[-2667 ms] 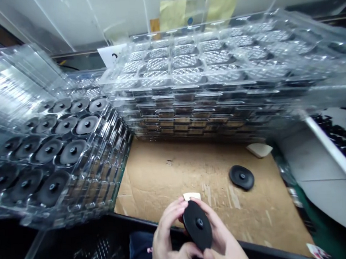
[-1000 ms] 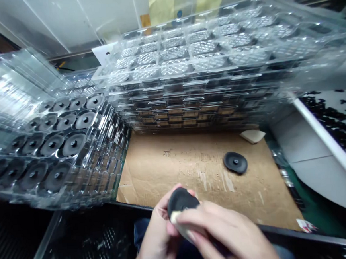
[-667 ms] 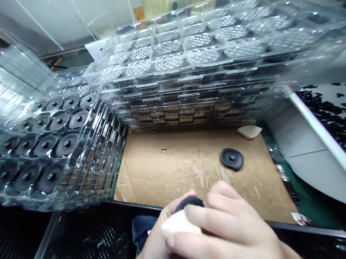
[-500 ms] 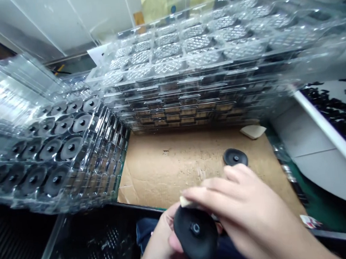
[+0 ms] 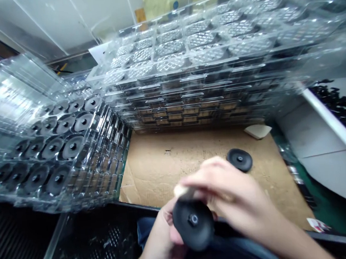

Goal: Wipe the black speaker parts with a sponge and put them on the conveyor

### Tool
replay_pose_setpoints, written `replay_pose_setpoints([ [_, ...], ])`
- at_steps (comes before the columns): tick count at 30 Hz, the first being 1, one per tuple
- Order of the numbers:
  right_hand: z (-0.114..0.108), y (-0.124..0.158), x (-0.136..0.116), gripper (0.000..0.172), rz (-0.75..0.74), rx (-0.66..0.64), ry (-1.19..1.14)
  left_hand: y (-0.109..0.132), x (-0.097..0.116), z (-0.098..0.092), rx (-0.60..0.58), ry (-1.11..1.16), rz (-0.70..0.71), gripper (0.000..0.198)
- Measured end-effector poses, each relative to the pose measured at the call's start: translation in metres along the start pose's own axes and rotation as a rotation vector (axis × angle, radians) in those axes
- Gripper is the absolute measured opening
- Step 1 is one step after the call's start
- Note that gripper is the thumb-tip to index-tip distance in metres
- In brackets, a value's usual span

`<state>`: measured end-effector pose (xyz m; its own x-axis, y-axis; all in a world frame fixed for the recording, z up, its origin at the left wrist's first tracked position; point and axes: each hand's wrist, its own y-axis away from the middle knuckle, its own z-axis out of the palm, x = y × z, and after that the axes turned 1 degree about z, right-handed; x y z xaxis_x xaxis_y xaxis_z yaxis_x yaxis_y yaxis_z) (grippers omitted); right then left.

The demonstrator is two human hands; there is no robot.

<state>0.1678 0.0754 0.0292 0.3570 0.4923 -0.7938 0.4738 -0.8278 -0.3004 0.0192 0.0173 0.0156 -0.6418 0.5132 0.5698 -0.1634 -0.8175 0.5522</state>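
Note:
My left hand [image 5: 165, 238] grips a black rounded disc [image 5: 196, 233] by its left edge, its face with a small central stub turned up. Fingers of my right hand [image 5: 228, 193] close on a small cream-coloured piece [image 5: 180, 190] at the disc's top edge; motion blurs them, and most of that piece is hidden. A second black disc [image 5: 239, 159] lies on the cardboard [image 5: 151, 163] just beyond my right hand.
Clear plastic trays [image 5: 170, 62] are stacked at the back. At left, another tray stack [image 5: 97, 159] holds several black discs [image 5: 53, 147]. A cream wedge [image 5: 257, 131] rests on the cardboard's far right. A white-edged bin [image 5: 337, 122] of small black parts stands at right.
My right hand has shifted slightly left and up along the held disc's top edge, uncovering the disc on the cardboard. The held disc has tilted a little.

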Motion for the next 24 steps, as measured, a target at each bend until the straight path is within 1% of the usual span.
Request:
replay_pose_setpoints([
  [2, 0.004, 0.009, 0.027, 0.022, 0.311, 0.084, -0.038, -0.001, 0.006, -0.002, -0.023, 0.086, -0.06, 0.061],
  [3, 0.008, 0.016, 0.04, 0.024, 0.431, 0.104, -0.049, -0.002, 0.008, -0.003, -0.032, 0.124, -0.084, 0.062],
  [4, 0.014, 0.025, 0.051, 0.028, 0.501, 0.1, -0.057, -0.004, 0.009, -0.005, -0.037, 0.15, -0.1, 0.063],
  [5, 0.021, 0.034, 0.061, 0.032, 0.535, 0.089, -0.056, -0.005, 0.01, -0.008, -0.036, 0.159, -0.103, 0.063],
  [6, 0.03, 0.043, 0.068, 0.032, 0.548, 0.083, -0.045, -0.006, 0.009, -0.011, -0.031, 0.161, -0.101, 0.063],
  [8, 0.046, 0.06, 0.075, 0.027, 0.555, 0.095, 0.007, -0.009, 0.007, -0.017, -0.022, 0.167, -0.077, 0.06],
  [11, 0.063, 0.081, 0.075, 0.028, 0.561, 0.099, 0.092, -0.011, 0.002, -0.024, -0.011, 0.191, -0.036, 0.054],
  [14, 0.069, 0.095, 0.072, 0.03, 0.55, 0.071, 0.156, -0.013, 0.0, -0.027, 0.002, 0.229, -0.032, 0.05],
  [16, 0.068, 0.098, 0.074, 0.033, 0.532, 0.044, 0.182, -0.015, 0.0, -0.026, -0.009, 0.263, -0.007, 0.046],
  [18, 0.061, 0.095, 0.074, 0.032, 0.515, 0.029, 0.197, -0.017, -0.002, -0.026, -0.024, 0.285, 0.026, 0.044],
  [20, 0.051, 0.082, 0.068, 0.032, 0.509, 0.037, 0.212, -0.018, -0.004, -0.024, -0.013, 0.279, 0.042, 0.045],
  [22, 0.039, 0.062, 0.051, 0.03, 0.487, 0.088, 0.206, -0.017, -0.008, -0.022, 0.03, 0.244, 0.043, 0.049],
  [23, 0.034, 0.051, 0.039, 0.03, 0.454, 0.119, 0.196, -0.016, -0.01, -0.021, 0.057, 0.221, 0.047, 0.051],
  [24, 0.031, 0.04, 0.026, 0.027, 0.382, 0.173, 0.16, -0.015, -0.011, -0.019, 0.081, 0.201, 0.052, 0.052],
])
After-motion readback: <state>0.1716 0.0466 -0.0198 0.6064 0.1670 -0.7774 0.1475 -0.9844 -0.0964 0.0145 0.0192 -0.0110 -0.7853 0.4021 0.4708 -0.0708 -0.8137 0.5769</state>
